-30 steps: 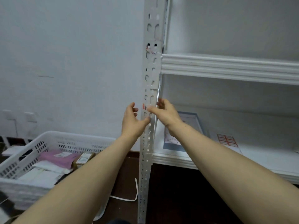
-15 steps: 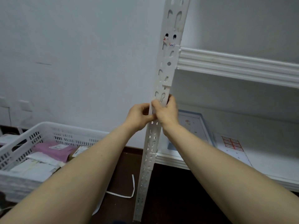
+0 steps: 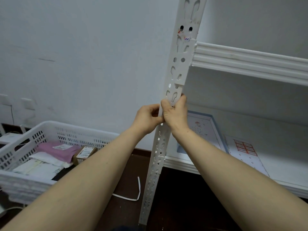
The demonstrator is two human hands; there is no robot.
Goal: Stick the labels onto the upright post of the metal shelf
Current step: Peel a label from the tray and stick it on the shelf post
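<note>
Two hands meet on the upright post (image 3: 178, 64), below the upper shelf (image 3: 250, 61). The right hand (image 3: 176, 114) wraps it with curled fingers. The left hand (image 3: 146, 120) pinches its left edge. A label sheet (image 3: 244, 147) lies right of the post.

White post (image 3: 176, 77) showing keyhole slots, white basket (image 3: 50, 130) showing slotted walls, pink parcel (image 3: 56, 150), red labels (image 3: 245, 147), floor (image 3: 183, 197) looking dark brown

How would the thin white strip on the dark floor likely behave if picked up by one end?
The white strip is thin and lies bent, so it probably droops. Narrow and paper-like, it is likely very light. Flat on the floor, it may be hard to pinch.
</note>
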